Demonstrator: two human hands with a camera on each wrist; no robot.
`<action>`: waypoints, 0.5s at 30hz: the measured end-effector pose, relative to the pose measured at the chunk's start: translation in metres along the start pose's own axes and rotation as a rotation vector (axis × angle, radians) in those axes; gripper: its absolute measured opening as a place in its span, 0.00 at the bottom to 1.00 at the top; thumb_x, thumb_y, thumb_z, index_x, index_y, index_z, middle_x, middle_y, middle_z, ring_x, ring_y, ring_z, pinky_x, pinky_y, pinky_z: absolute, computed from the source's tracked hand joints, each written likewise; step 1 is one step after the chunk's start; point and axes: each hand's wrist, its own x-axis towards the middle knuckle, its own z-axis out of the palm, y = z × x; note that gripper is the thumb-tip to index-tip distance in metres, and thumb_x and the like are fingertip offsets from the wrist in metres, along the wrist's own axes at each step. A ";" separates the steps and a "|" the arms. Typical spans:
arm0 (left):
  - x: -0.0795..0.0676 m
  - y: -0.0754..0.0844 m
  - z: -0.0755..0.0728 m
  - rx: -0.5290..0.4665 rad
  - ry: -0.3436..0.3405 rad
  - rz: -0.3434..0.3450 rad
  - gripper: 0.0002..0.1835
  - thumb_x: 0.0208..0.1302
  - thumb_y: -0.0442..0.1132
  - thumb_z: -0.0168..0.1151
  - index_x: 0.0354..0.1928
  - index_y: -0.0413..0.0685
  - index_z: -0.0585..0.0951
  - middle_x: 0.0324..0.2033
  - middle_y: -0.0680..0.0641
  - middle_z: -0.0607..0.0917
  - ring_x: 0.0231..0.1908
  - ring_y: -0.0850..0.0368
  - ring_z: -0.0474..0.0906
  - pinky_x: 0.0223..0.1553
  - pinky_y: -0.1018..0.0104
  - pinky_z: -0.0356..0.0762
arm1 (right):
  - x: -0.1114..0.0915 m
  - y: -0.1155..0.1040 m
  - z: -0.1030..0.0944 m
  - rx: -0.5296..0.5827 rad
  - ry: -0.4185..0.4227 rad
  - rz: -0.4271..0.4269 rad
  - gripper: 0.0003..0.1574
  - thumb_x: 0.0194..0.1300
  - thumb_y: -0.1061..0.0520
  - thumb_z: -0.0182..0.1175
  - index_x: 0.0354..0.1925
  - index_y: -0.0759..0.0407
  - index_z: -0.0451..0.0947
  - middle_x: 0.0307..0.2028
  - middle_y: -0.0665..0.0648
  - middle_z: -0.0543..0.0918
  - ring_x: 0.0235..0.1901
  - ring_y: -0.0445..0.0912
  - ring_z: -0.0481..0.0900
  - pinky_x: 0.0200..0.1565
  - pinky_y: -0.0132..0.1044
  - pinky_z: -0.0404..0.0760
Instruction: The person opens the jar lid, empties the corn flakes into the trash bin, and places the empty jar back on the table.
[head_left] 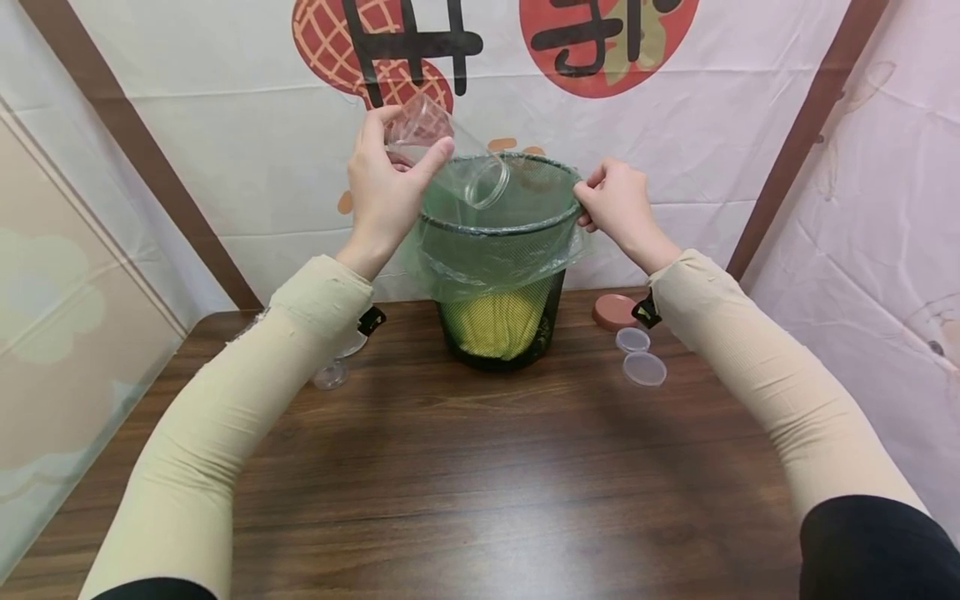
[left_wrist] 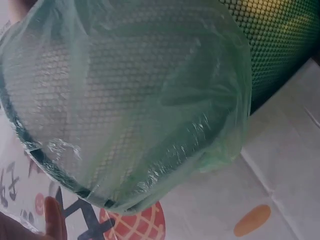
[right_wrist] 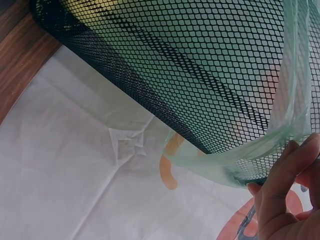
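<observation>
My left hand grips a clear plastic jar by its base end. The jar tilts, mouth down to the right, over the opening of a black mesh wastebasket. A thin green bag lines the basket, folded over its rim, and something yellow shows through the lower mesh. My right hand pinches the bag and rim at the right side; its curled fingers also show in the right wrist view. In the left wrist view only part of the left hand appears, and the jar is out of sight.
On the brown table, right of the basket, lie a red lid and two translucent lids, a small one and a larger one. Clear plastic pieces sit partly behind the left forearm. Printed cloth hangs behind the basket.
</observation>
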 end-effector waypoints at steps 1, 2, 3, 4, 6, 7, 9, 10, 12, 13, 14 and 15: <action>0.000 0.000 0.000 0.018 -0.002 0.002 0.36 0.52 0.57 0.68 0.60 0.52 0.70 0.51 0.51 0.75 0.34 0.63 0.73 0.40 0.74 0.71 | 0.000 0.000 0.000 -0.001 -0.002 0.000 0.05 0.63 0.58 0.46 0.35 0.59 0.67 0.15 0.50 0.78 0.13 0.38 0.78 0.23 0.33 0.81; 0.001 0.000 0.000 0.043 -0.002 0.009 0.36 0.51 0.56 0.69 0.61 0.51 0.70 0.51 0.50 0.75 0.36 0.62 0.73 0.41 0.73 0.71 | 0.000 0.000 0.000 -0.003 -0.005 0.002 0.05 0.63 0.58 0.46 0.35 0.59 0.67 0.15 0.50 0.79 0.13 0.38 0.78 0.23 0.33 0.81; 0.001 -0.001 0.001 0.069 -0.002 0.018 0.37 0.51 0.55 0.70 0.61 0.51 0.70 0.52 0.49 0.74 0.38 0.61 0.72 0.42 0.73 0.70 | 0.000 -0.001 0.000 -0.005 -0.008 0.002 0.05 0.63 0.58 0.46 0.35 0.59 0.67 0.15 0.51 0.79 0.13 0.38 0.78 0.23 0.33 0.81; 0.001 -0.002 0.001 0.095 -0.001 0.030 0.37 0.50 0.53 0.71 0.61 0.51 0.70 0.51 0.49 0.74 0.39 0.60 0.71 0.43 0.72 0.69 | 0.000 -0.001 0.001 -0.008 -0.008 0.000 0.05 0.63 0.58 0.46 0.35 0.59 0.67 0.15 0.51 0.79 0.13 0.38 0.78 0.23 0.33 0.81; 0.001 -0.004 0.001 0.146 0.000 0.047 0.38 0.48 0.50 0.73 0.62 0.50 0.70 0.52 0.48 0.74 0.43 0.58 0.69 0.44 0.70 0.67 | 0.000 -0.002 0.001 -0.011 -0.008 -0.002 0.05 0.63 0.58 0.46 0.35 0.59 0.67 0.15 0.51 0.79 0.13 0.38 0.78 0.24 0.34 0.81; 0.001 -0.004 0.001 0.161 -0.001 0.046 0.38 0.48 0.50 0.73 0.62 0.51 0.70 0.52 0.48 0.74 0.44 0.59 0.67 0.45 0.70 0.66 | 0.001 -0.002 0.001 -0.011 -0.010 -0.002 0.05 0.63 0.58 0.46 0.35 0.59 0.67 0.15 0.51 0.79 0.13 0.38 0.78 0.24 0.34 0.81; 0.000 -0.005 0.000 0.150 -0.001 0.041 0.38 0.48 0.49 0.73 0.62 0.51 0.69 0.52 0.48 0.74 0.42 0.58 0.67 0.43 0.71 0.67 | 0.001 -0.002 0.001 -0.004 -0.013 0.000 0.05 0.63 0.58 0.46 0.35 0.59 0.67 0.15 0.50 0.78 0.13 0.38 0.78 0.24 0.35 0.82; 0.000 -0.005 -0.001 0.147 0.000 0.039 0.38 0.48 0.50 0.72 0.62 0.51 0.69 0.52 0.48 0.74 0.40 0.59 0.68 0.42 0.71 0.67 | 0.001 -0.002 0.001 0.003 -0.012 0.000 0.05 0.63 0.58 0.46 0.35 0.59 0.66 0.15 0.50 0.78 0.13 0.38 0.78 0.24 0.35 0.82; -0.001 -0.005 -0.001 0.130 0.005 0.034 0.37 0.49 0.50 0.72 0.62 0.52 0.69 0.52 0.49 0.73 0.37 0.60 0.68 0.40 0.73 0.67 | 0.001 -0.002 0.000 0.012 -0.012 0.001 0.05 0.63 0.58 0.46 0.35 0.59 0.66 0.15 0.49 0.77 0.13 0.38 0.78 0.24 0.35 0.82; -0.001 -0.005 -0.002 0.121 0.008 0.029 0.37 0.49 0.51 0.72 0.62 0.53 0.69 0.52 0.49 0.73 0.36 0.60 0.68 0.39 0.74 0.68 | 0.001 -0.001 0.000 0.016 -0.011 -0.001 0.05 0.63 0.58 0.46 0.35 0.59 0.66 0.15 0.49 0.77 0.13 0.38 0.78 0.24 0.35 0.82; -0.002 -0.004 -0.002 0.112 0.008 0.025 0.37 0.49 0.51 0.71 0.61 0.53 0.68 0.52 0.50 0.73 0.34 0.60 0.68 0.38 0.74 0.68 | 0.001 0.000 -0.001 0.021 -0.010 -0.002 0.05 0.63 0.58 0.46 0.35 0.59 0.66 0.14 0.49 0.77 0.13 0.38 0.78 0.24 0.34 0.82; -0.003 -0.004 -0.002 0.104 0.006 0.017 0.37 0.49 0.52 0.71 0.61 0.54 0.68 0.52 0.50 0.73 0.33 0.60 0.68 0.37 0.74 0.68 | 0.001 0.001 -0.001 0.026 -0.008 -0.004 0.05 0.63 0.58 0.46 0.35 0.59 0.66 0.14 0.49 0.77 0.13 0.38 0.78 0.23 0.33 0.81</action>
